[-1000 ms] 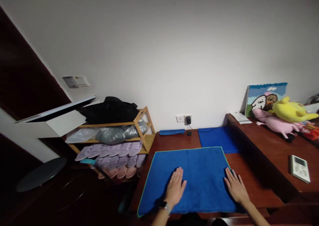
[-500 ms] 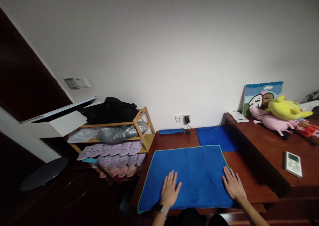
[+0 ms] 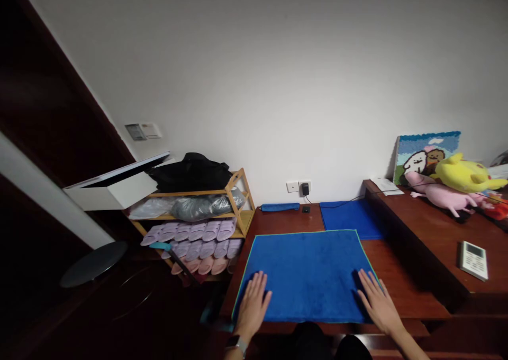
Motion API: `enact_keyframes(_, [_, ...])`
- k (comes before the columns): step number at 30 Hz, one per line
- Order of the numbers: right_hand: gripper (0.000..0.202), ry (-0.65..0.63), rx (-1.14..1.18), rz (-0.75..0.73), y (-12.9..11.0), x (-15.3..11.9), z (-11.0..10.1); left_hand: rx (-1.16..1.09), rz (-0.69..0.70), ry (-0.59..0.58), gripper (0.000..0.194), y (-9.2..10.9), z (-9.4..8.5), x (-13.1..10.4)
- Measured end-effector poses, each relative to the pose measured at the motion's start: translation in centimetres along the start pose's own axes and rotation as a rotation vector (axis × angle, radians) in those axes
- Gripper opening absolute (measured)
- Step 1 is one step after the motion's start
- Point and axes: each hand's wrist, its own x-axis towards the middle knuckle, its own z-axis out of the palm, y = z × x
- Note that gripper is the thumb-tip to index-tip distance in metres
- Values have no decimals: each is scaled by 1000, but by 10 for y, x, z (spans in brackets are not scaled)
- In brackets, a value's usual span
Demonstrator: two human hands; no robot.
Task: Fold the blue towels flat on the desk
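A blue cloth (image 3: pixel 309 275) with a bright green edge lies spread flat on the brown wooden table (image 3: pixel 391 264). My left hand (image 3: pixel 254 302) rests palm down on the cloth's left side, fingers stretched out, with a watch on its wrist. On the right edge of the cloth lies my right hand (image 3: pixel 375 296), also palm down with fingers spread. Neither hand holds anything. Behind the cloth is a second, darker blue folded cloth or mat (image 3: pixel 351 219), and a narrow rolled blue cloth (image 3: pixel 280 207) lies along the wall.
A shoe rack (image 3: pixel 240 206) with rows of slippers (image 3: pixel 206 230) and a black bag (image 3: pixel 192 173) stands left of the table. On a raised surface to the right are plush toys (image 3: pixel 466 174) and a white calculator-like device (image 3: pixel 473 259). A black plug (image 3: pixel 305 188) sits in the wall socket.
My left hand has moved left across the cloth, towards its left edge. My right hand stays near the right edge. The whole view has shifted slightly.
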Motion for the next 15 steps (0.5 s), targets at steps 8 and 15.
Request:
enact_keyframes(8, [76,-144,103,-439,-35,-15,-5,-345,550,-277,79,197,40,22])
enact_keyframes(15, [82,-118,117,-406,-22,-11,13,-279,472,-237,87,168,53,28])
